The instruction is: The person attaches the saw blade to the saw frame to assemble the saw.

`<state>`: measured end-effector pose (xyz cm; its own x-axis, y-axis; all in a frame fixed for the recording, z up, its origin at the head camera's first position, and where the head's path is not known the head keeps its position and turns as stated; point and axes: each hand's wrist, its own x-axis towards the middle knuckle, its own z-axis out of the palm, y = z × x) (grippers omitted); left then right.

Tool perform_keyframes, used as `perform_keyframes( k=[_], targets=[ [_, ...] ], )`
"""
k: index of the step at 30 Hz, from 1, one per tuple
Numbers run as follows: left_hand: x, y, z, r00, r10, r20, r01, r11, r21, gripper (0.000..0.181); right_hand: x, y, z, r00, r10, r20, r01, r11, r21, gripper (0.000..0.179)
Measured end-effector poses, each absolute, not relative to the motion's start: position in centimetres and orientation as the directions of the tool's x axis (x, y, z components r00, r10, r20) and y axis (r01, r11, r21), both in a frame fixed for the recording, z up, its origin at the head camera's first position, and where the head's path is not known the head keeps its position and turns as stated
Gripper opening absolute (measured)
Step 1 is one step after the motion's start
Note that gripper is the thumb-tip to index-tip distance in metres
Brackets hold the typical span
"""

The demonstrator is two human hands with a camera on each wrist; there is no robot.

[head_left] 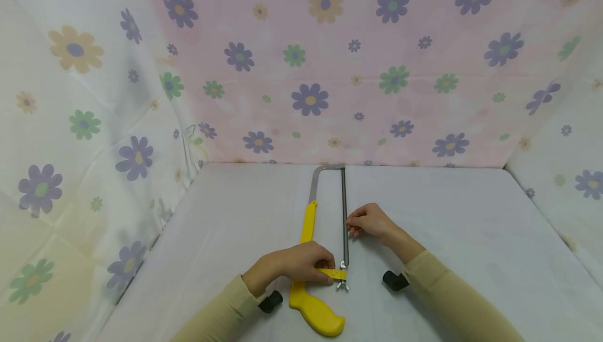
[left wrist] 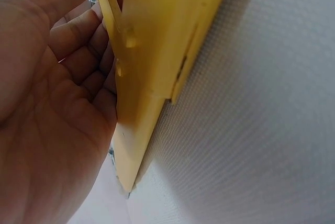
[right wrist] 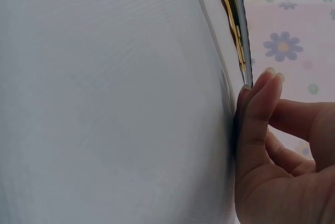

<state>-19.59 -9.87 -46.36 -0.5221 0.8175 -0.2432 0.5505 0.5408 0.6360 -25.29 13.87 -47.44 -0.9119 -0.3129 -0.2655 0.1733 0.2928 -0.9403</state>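
Observation:
A hacksaw (head_left: 308, 221) with a yellow frame and handle lies on the white table, its handle toward me. My left hand (head_left: 303, 263) grips the yellow frame near the short arm that carries the wing nut (head_left: 342, 286). In the left wrist view, the thumb and curled fingers go round the yellow frame (left wrist: 141, 67). The dark blade (head_left: 345, 200) runs along the saw's right side, up to the bent metal bow at the far end. At mid-length, the fingertips of my right hand (head_left: 372, 222) pinch the blade's right edge; the right wrist view shows these fingers bent together.
The white-covered table (head_left: 452, 211) spreads out on both sides of the saw. Flower-printed cloth (head_left: 278, 85) hangs behind the table and at both sides. A black wrist camera (head_left: 394, 280) sticks out by the right sleeve, another (head_left: 271, 301) by the left.

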Motion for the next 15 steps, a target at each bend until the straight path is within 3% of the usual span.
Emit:
perform_keyframes(
  k=[15],
  targets=[
    [-19.65,-9.87,-46.33,-0.523,0.816,-0.247,0.546,0.543,0.638,0.010,-25.54,13.92,-47.67,-0.908,-0.317,-0.275,0.189,0.275,-0.943,0.021]
  ],
)
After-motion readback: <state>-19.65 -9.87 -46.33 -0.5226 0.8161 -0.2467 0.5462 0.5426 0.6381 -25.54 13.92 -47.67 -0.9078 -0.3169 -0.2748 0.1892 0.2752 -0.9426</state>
